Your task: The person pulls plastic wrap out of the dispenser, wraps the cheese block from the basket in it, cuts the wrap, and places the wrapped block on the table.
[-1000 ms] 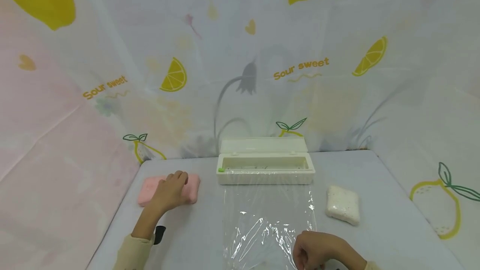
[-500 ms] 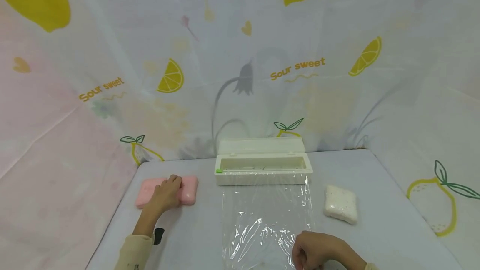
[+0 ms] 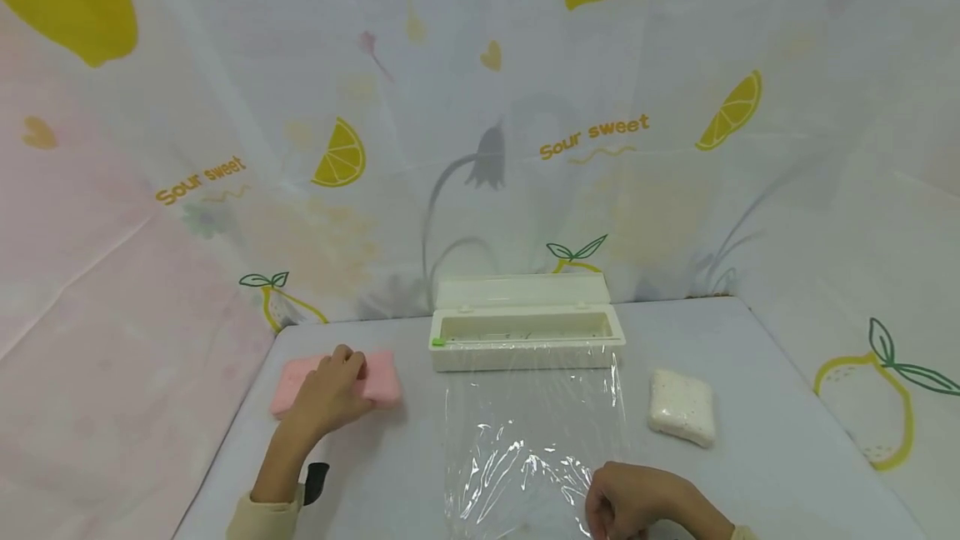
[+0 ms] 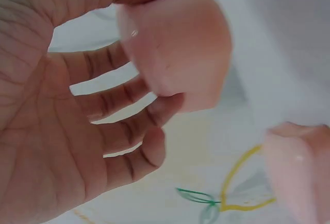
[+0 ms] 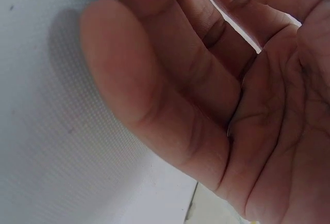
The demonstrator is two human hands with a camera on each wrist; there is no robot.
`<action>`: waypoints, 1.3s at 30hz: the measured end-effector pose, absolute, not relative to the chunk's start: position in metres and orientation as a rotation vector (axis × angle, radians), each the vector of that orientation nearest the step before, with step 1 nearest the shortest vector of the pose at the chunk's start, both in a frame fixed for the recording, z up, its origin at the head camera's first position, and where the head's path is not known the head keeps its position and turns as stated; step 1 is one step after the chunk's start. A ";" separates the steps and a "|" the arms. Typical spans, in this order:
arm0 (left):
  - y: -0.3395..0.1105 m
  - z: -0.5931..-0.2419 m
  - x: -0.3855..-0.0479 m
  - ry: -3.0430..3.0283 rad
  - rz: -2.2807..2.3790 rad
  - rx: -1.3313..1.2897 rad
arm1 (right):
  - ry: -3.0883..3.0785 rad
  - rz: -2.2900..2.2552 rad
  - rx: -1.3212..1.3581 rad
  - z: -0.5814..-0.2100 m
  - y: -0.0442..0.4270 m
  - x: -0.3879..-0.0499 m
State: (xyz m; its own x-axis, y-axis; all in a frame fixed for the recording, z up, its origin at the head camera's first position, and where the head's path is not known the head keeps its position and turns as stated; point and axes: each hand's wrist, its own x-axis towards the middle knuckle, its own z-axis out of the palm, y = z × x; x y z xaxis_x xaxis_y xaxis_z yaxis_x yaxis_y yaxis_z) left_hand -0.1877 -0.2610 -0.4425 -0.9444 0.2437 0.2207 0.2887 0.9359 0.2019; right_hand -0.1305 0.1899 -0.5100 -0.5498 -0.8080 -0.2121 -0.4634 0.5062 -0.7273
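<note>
My left hand (image 3: 330, 390) grips a smooth pink bar (image 3: 384, 377), soap-like in look, at the left of the table. In the left wrist view, thumb and fingertips hold this pink bar (image 4: 180, 44) from opposite sides, and a second pink bar (image 4: 296, 177) lies apart from it. A sheet of clear plastic wrap (image 3: 525, 432) runs from a white dispenser box (image 3: 528, 359) toward the front. At its near right corner my right hand (image 3: 633, 498) pinches the wrap. The right wrist view shows curled fingers (image 5: 134, 80) close to the white surface; the pinch itself is mostly hidden.
A white speckled block (image 3: 682, 408) lies right of the wrap. The dispenser's lid (image 3: 525, 291) stands raised at the back, with a small green piece (image 3: 438, 342) at its left end. Lemon-printed cloth (image 3: 480, 148) walls off the table's back and sides.
My left hand has closed on the right-hand pink bar, which has shifted slightly right and looks lifted off the table. My right hand has stayed at the wrap's corner.
</note>
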 end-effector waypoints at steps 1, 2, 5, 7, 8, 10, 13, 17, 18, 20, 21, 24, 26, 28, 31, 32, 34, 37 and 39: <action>-0.256 -0.437 -0.183 -2.885 -0.359 -0.419 | 2.210 -0.840 -1.032 -0.509 0.190 -0.130; -0.250 -0.433 -0.179 -2.871 -0.369 -0.441 | 2.210 -0.837 -1.027 -0.509 0.190 -0.130; -0.231 -0.422 -0.169 -2.840 -0.401 -0.521 | 2.211 -0.826 -1.026 -0.508 0.190 -0.130; -0.218 -0.420 -0.162 -2.816 -0.417 -0.588 | 2.207 -0.824 -1.024 -0.509 0.190 -0.130; -0.211 -0.421 -0.159 -2.802 -0.419 -0.622 | 2.200 -0.827 -1.019 -0.510 0.190 -0.130; -0.198 -0.425 -0.153 -2.757 -0.419 -0.695 | 2.188 -0.842 -0.995 -0.511 0.190 -0.130; -0.175 -0.434 -0.146 -2.683 -0.390 -0.806 | 2.171 -0.869 -0.958 -0.513 0.190 -0.129; -0.144 -0.446 -0.139 -2.599 -0.402 -0.932 | 2.186 -0.853 -0.950 -0.515 0.191 -0.130; -0.137 -0.449 -0.138 -2.587 -0.418 -0.956 | 2.193 -0.846 -0.957 -0.514 0.191 -0.131; -0.126 -0.454 -0.138 -2.570 -0.437 -0.995 | 2.203 -0.832 -0.975 -0.514 0.191 -0.131; -0.120 -0.456 -0.139 -2.568 -0.444 -1.010 | 2.204 -0.832 -0.982 -0.514 0.191 -0.131; -0.105 -0.463 -0.141 -2.594 -0.443 -1.040 | 2.191 -0.853 -0.993 -0.513 0.191 -0.130; -0.096 -0.468 -0.143 -2.617 -0.418 -1.063 | 2.182 -0.864 -0.996 -0.512 0.191 -0.130; -0.088 -0.474 -0.144 -2.632 -0.390 -1.087 | 2.174 -0.872 -0.997 -0.512 0.191 -0.130; -0.078 -0.481 -0.145 -2.643 -0.338 -1.107 | 2.175 -0.874 -0.990 -0.512 0.191 -0.130; -0.076 -0.484 -0.145 -2.646 -0.324 -1.107 | 2.175 -0.875 -0.989 -0.512 0.192 -0.130; -0.073 -0.487 -0.145 -2.664 -0.297 -1.101 | 2.177 -0.881 -0.984 -0.513 0.192 -0.130; -0.071 -0.490 -0.146 -2.698 -0.271 -1.083 | 2.174 -0.897 -0.977 -0.513 0.192 -0.129; -0.071 -0.491 -0.146 -2.724 -0.267 -1.077 | 2.167 -0.912 -0.959 -0.513 0.191 -0.129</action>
